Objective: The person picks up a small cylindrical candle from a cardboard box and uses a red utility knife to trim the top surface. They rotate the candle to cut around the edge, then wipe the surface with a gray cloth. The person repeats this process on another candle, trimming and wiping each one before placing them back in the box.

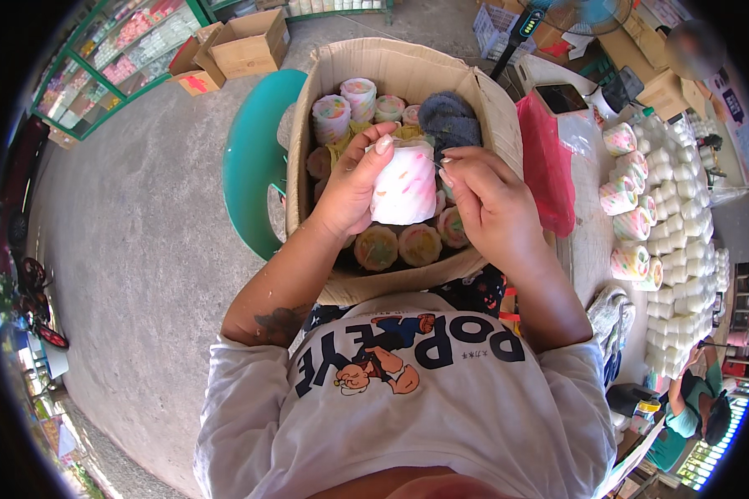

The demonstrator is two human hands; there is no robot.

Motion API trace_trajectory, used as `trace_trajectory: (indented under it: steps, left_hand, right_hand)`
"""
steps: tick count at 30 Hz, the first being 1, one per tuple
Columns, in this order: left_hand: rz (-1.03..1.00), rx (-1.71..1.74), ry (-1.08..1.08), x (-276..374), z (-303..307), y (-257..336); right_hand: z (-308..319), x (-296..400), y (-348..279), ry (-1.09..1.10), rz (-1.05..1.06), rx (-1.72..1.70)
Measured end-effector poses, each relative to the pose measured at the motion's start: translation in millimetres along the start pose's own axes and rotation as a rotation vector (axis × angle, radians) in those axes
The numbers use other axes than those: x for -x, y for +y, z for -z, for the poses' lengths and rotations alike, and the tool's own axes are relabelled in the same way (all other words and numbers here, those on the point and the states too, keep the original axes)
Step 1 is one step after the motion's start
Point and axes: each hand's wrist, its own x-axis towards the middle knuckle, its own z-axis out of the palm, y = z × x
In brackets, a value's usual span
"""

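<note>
My left hand (357,181) grips a white fluted wax candle (404,184) with pink and orange flecks, thumb along its upper side. At the candle's right edge, my right hand (490,203) pinches a thin, needle-like piece (435,163); its exact kind is too small to tell. Both hands are over an open cardboard box (499,118). Inside it, several similar candles stand, among them a tall one (358,100) at the back and a round one (376,247) near the front. A dark grey cloth (449,118) is bunched at the box's back right.
A teal plastic chair (249,162) is left of the box. On the right, a table (590,249) bears flecked candles (630,261), many white wax pieces (680,249) and a phone (562,100) over a pink plastic bag (546,168). A fan (580,12) stands behind; another person (693,405) is at lower right.
</note>
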Motion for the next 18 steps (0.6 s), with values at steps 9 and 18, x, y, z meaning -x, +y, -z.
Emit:
trace_trajectory:
  steps: [9,18]
  left_hand:
    - [0.006,-0.096,-0.023,-3.2,5.9,-3.4]
    - [0.033,-0.077,-0.047,-2.1,3.9,-1.7]
  right_hand:
    - [-4.7,0.3,-5.9,0.022,0.009,-0.046]
    - [-6.7,-2.1,-3.8,0.012,0.104,0.006]
